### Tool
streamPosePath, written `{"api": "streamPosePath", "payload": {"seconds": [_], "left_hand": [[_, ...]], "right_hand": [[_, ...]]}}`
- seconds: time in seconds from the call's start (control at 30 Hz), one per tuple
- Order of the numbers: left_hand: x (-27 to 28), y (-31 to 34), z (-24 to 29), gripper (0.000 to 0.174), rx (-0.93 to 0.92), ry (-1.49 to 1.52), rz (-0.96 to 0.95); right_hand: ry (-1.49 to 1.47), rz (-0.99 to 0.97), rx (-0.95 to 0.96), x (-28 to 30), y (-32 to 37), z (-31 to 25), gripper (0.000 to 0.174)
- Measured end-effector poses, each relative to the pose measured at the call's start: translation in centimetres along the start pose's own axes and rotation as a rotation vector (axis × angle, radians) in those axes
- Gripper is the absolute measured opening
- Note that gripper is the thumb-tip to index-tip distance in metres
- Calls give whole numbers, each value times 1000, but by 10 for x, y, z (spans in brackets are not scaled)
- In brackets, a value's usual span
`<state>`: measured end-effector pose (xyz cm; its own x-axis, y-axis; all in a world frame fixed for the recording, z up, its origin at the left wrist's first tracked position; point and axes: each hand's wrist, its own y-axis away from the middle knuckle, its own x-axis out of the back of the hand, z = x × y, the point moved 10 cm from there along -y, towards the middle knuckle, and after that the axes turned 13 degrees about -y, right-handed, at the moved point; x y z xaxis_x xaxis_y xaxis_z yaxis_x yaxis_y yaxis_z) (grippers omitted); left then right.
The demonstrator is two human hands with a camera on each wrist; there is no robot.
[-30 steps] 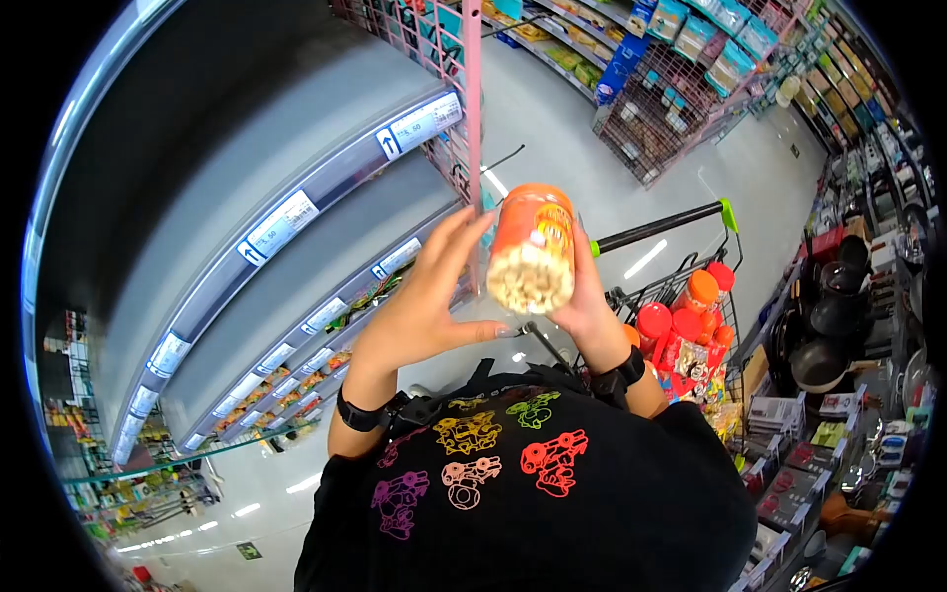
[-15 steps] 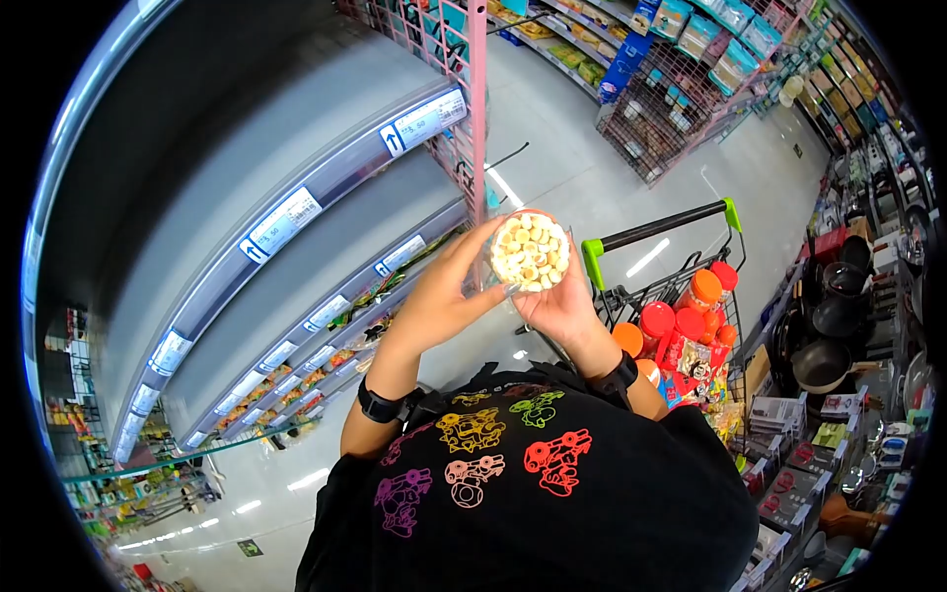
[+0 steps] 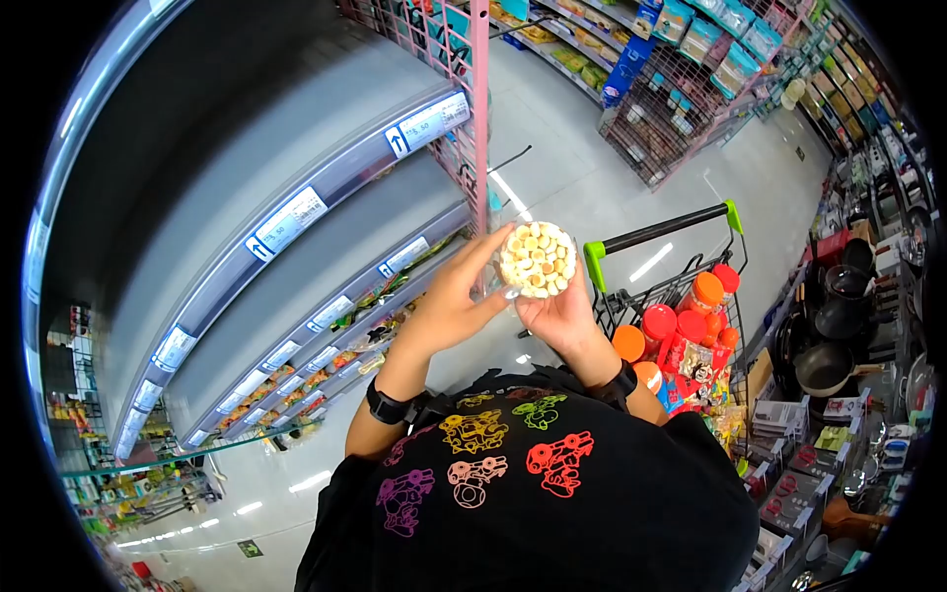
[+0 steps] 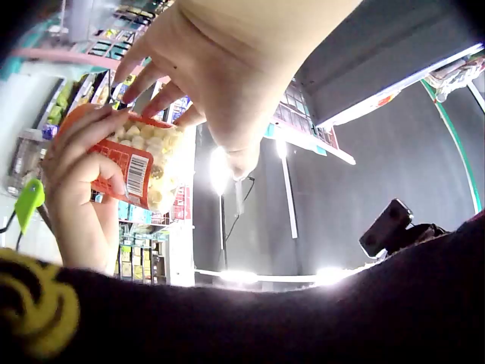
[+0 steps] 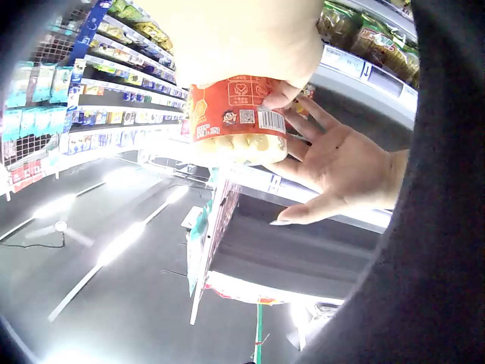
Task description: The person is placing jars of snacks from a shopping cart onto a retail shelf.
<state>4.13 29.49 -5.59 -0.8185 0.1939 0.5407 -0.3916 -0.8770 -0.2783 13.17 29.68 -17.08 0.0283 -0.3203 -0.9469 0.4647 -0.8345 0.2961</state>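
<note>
A clear snack jar (image 3: 538, 259) with an orange label, full of small round biscuits, is held up in front of my chest with its see-through base turned to the head camera. My right hand (image 3: 564, 314) grips the jar from below, fingers curled round the labelled wall (image 4: 125, 163). My left hand (image 3: 456, 299) is beside it with straight, spread fingers, the fingertips (image 4: 155, 76) touching the jar's side. In the right wrist view the jar (image 5: 239, 121) hangs under my right hand (image 5: 242, 34), and the left hand (image 5: 341, 174) is flat and open behind it.
A shopping cart with a green handle (image 3: 661, 229) stands just right of my hands and holds several orange-lidded jars (image 3: 681, 318). Grey shelves with price tags (image 3: 286, 222) run along the left. A pink rack post (image 3: 481, 99) rises ahead. Pans (image 3: 824, 365) line the right.
The jar has been turned from showing its orange label side to showing its base. Both hands came down a little and shifted slightly right with it.
</note>
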Motion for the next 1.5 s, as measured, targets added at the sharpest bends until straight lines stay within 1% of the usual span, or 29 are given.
{"api": "streamPosePath", "payload": {"seconds": [0.07,0.17,0.47,0.57,0.73,0.83,0.93,0.97,1.07,1.13,1.23,1.27,1.37,1.47,1.5], "left_hand": [[-2,1,-6,70,-8,81,-7],[-2,1,-6,69,-59,96,27],[-6,4,-12,67,-19,99,22],[-9,6,-18,67,12,177,20],[-8,5,-16,66,-15,140,20],[-13,5,-23,65,23,165,11],[-16,5,-28,65,38,174,8],[-17,5,-29,65,35,170,8],[-18,6,-31,61,53,199,23],[-21,5,-37,53,100,285,24],[-23,4,-51,43,190,398,44],[-24,5,-55,40,224,433,55],[-28,6,-62,39,275,336,7],[-33,8,-62,47,337,415,25],[-32,6,-54,49,306,369,9]], "right_hand": [[17,-6,12,0,0,-1,51],[49,-29,8,3,0,-3,51],[47,7,12,12,-1,-6,50],[46,31,30,12,-1,-5,50],[54,10,7,15,-2,-6,48],[37,27,30,16,-1,-8,47],[-1,89,109,14,2,-10,53],[-3,86,108,15,2,-11,53],[-10,74,99,16,3,-13,53],[-17,61,77,16,5,-12,53],[260,116,210,11,10,-23,54],[307,45,209,15,5,-27,52],[537,35,370,3,13,-43,51],[695,74,504,-12,23,-52,51],[701,76,516,-13,24,-53,51]]}}
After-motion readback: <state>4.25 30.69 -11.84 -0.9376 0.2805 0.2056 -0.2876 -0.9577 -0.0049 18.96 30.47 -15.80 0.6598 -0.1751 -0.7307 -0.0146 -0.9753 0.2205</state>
